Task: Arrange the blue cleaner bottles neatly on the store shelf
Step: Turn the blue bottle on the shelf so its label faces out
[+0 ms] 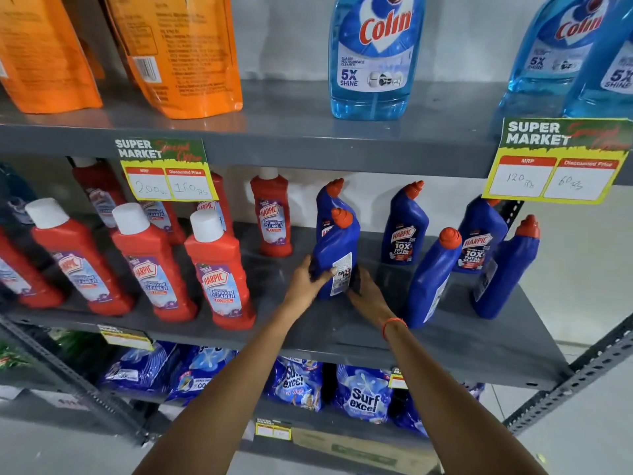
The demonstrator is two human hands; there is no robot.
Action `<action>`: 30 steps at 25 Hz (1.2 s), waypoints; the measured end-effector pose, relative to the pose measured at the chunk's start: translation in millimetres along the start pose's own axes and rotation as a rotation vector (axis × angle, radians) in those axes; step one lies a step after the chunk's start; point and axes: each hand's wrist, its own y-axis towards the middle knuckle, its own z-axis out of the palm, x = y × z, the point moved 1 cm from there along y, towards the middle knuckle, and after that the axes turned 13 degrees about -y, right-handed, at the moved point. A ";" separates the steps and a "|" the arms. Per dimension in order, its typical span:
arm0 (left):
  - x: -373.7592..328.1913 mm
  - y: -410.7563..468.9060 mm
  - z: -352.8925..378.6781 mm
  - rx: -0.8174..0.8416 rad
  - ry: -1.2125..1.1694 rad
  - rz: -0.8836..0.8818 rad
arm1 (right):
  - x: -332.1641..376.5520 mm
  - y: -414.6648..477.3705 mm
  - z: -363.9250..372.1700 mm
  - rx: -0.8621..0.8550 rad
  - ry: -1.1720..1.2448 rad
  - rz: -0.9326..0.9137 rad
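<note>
Both forearms are bare, with a thin orange band (pixel 394 324) around the right wrist.

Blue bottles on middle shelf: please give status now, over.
Both hands, left hand and right hand, grip front blue bottle, back label out. Five more blue bottles uneven. Red bottle close left, not blocking.

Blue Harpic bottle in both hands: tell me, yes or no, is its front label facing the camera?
No: the blue Harpic bottle held by the left hand and right hand shows its white back label.
</note>
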 end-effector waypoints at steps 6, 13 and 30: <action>-11.8 9.5 -8.7 0.033 -0.148 -0.095 | -8.0 8.0 -14.2 0.010 0.016 -0.070; -37.4 8.0 -6.9 0.136 -0.343 -0.189 | 8.3 -8.2 -16.8 0.049 0.399 -0.028; -23.6 2.3 -7.5 -0.105 -0.370 0.058 | 3.5 -14.4 15.3 -0.087 0.153 -0.063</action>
